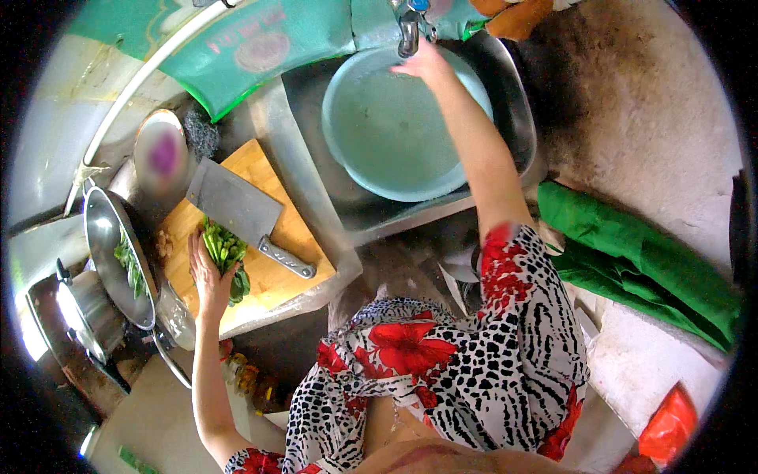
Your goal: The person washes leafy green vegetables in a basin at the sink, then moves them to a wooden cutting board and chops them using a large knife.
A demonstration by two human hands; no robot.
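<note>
My left hand lies around a bunch of green leafy vegetables on the wooden cutting board, fingers along one side and thumb on the other. A cleaver rests flat on the board just beyond the stems, its metal handle pointing toward me. My right hand reaches over the far rim of a pale blue plastic basin, beneath the metal faucet. The faucet covers part of that hand, so its grasp is unclear. Cloudy water fills much of the basin.
The basin sits in a stainless steel sink. Left of the board stand a wok with some greens inside, a bowl with purple contents, and a lidded pot. A dark scouring pad lies behind. Green cloth is at right.
</note>
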